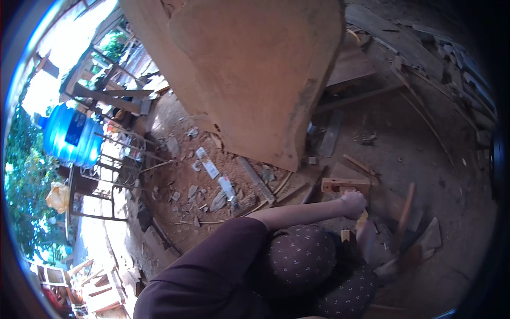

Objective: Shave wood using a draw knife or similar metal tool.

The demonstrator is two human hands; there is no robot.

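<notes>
Nearest the camera, at the lower middle of the frame, a dark maroon sleeve (212, 266) and a knee in dotted dark cloth (303, 258) fill the foreground. From the sleeve one bare forearm runs to the right, ending in the left hand (353, 203), right of centre. Its fingers are curled into a fist; a small yellowish piece (362, 219) shows just beneath, but whether the hand grips it cannot be told. The right hand is not seen.

Just above the fist lies a short wooden block (345, 184) on the dirt floor (457, 186), almost touching the knuckles. To the right, a reddish wooden stick (406, 210) stands tilted, and pale wood offcuts (431, 236) lie beside it.

One big rough slab of wood (249, 74) leans across the upper middle of the frame, hiding the ground behind it. Under its lower edge, scattered chips and two flat whitish packets (207, 162) lie on reddish earth left of centre, with a grey strip of wood (256, 179) beside them.

At the far left, one blue water barrel (71, 135) sits on a metal frame stand (106, 181). Dark planks (404, 37) are piled in the upper right.
</notes>
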